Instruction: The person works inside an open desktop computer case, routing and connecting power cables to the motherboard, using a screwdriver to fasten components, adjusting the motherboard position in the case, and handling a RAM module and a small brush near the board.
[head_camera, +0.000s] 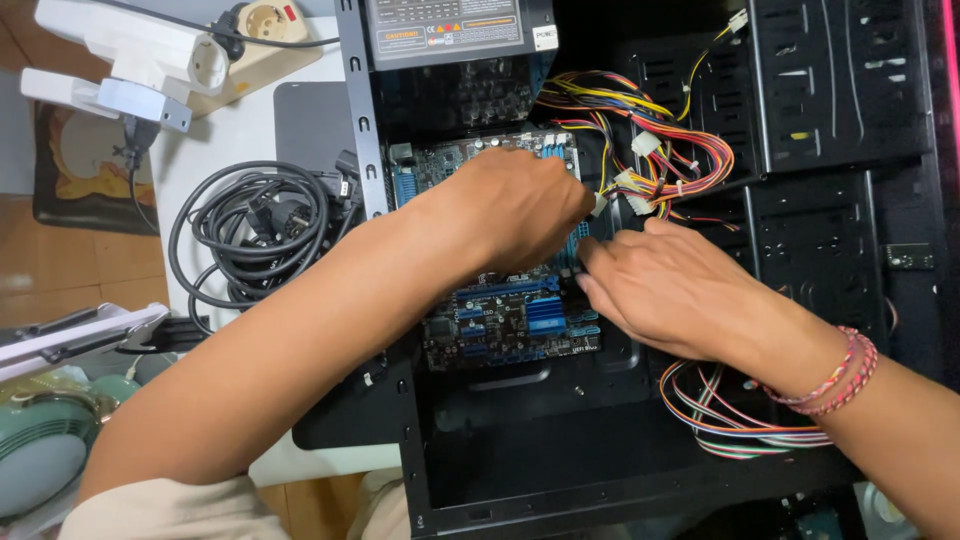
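An open black computer case (560, 450) lies on its side with a dark motherboard (510, 320) carrying blue slots inside. My left hand (515, 205) reaches in over the board, fingers curled near a white connector at its right edge. My right hand (665, 290) comes from the right, fingers bent down onto the blue slots beside the left hand. What the fingertips pinch is hidden. A bundle of red, yellow and black cables (660, 150) with white plugs hangs just behind both hands. A pink beaded bracelet sits on my right wrist.
A grey power supply (450, 30) sits at the case's top. A second coloured wire bundle (740, 420) loops at lower right. Left of the case lie a coiled black power cord (250, 230), a white power strip (150, 50) and a green fan (45, 450).
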